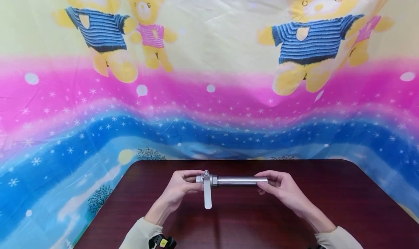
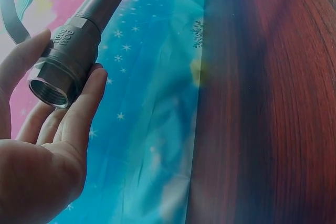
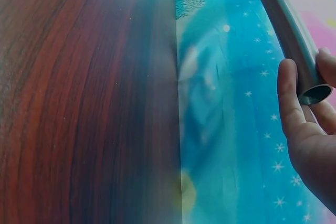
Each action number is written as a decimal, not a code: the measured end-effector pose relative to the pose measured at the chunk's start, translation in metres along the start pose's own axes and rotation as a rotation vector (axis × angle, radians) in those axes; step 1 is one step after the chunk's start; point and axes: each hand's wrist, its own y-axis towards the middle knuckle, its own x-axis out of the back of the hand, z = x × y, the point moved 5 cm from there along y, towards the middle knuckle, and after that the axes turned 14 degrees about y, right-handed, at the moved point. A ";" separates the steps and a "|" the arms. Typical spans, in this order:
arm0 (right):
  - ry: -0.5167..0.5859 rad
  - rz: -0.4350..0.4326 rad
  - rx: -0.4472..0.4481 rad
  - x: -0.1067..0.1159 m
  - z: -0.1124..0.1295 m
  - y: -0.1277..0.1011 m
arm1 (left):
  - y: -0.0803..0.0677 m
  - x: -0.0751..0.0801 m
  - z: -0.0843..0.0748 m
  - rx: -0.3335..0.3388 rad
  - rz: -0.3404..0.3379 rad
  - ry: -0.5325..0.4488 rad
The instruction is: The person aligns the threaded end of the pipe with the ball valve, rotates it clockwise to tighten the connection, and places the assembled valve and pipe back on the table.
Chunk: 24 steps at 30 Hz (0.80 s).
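Note:
A metal ball valve [image 1: 199, 179] with a flat lever handle [image 1: 207, 196] is joined to a straight metal pipe [image 1: 240, 180], held level above the table. My left hand [image 1: 175, 191] grips the valve body at its outer end. In the left wrist view, the valve [image 2: 68, 51] shows an open threaded mouth and raised lettering, with my thumb and fingers on either side. My right hand [image 1: 283, 189] pinches the pipe's free end. The hollow mouth of the pipe [image 3: 294, 35] faces the camera in the right wrist view, my fingers around it.
Below the hands is a dark reddish wooden table [image 1: 245, 223] with rounded far corners. A patterned cloth [image 1: 209, 107] with teddy bears and snowflakes hangs behind and beside it. A dark strapped device [image 1: 162, 241] sits at my left wrist.

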 end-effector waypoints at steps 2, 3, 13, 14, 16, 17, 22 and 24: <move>0.002 0.005 0.003 -0.001 0.000 0.000 | 0.000 0.000 0.000 0.002 -0.001 -0.001; 0.013 0.010 0.008 -0.001 0.000 0.001 | 0.000 0.000 0.000 0.002 -0.001 -0.001; 0.006 0.016 0.009 -0.001 0.000 0.001 | -0.001 0.001 0.002 0.000 -0.002 0.001; 0.012 0.023 0.009 -0.001 0.000 0.001 | -0.001 0.001 0.002 0.001 -0.003 -0.001; 0.034 0.039 0.018 -0.001 0.000 0.001 | -0.001 0.001 0.002 -0.002 -0.002 -0.005; 0.046 0.045 0.024 -0.002 0.000 0.001 | -0.001 0.001 0.002 -0.003 -0.002 -0.004; 0.042 0.016 0.003 0.001 -0.002 0.001 | 0.000 0.000 0.002 -0.004 0.003 -0.006; 0.018 -0.009 -0.020 0.002 -0.003 0.001 | 0.000 0.000 0.002 -0.003 0.005 -0.009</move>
